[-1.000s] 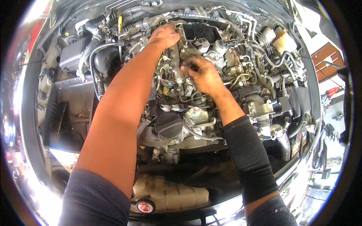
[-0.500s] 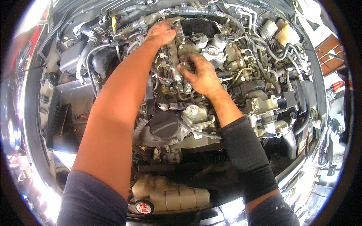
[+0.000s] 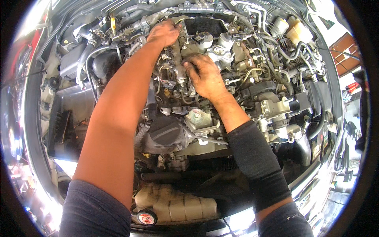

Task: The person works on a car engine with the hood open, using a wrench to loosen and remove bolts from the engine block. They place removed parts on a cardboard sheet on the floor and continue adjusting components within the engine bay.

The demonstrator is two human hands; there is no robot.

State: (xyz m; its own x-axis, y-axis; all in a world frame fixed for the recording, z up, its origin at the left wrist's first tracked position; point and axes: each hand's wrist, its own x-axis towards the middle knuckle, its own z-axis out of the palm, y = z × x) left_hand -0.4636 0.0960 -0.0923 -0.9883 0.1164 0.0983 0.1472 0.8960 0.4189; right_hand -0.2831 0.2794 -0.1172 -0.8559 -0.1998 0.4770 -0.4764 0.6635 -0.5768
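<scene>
Everything under the hood sits slightly further left in the head view than half a second ago, and the right hand [image 3: 204,77], whose thumb and fingers stood apart around a dark gap, now shows them closer together. Two bare hands are at work over one engine [image 3: 185,148], which fills the centre of the frame. One left hand [image 3: 163,34], at upper centre-left, curls its fingers downward just beside the dark rectangular opening [image 3: 204,27]; its fingertips are partly hidden, so I cannot tell whether it grips anything. At upper centre, the right hand is bent and partly closed beside one metal rail [image 3: 180,74]; whether it has hold of a part cannot be told. That rail runs between the two hands.

Two round silver housings [image 3: 205,41] stand at upper centre, right of the left hand. Two pale containers [image 3: 298,32] are at upper right, and one yellow handle [image 3: 113,24] at upper left. One round black cap [image 3: 165,130] lies left of centre. Along the bottom is one pale tank [image 3: 179,207] with one labelled black lid [image 3: 147,218]. One black sleeve [image 3: 256,158] covers the right forearm.
</scene>
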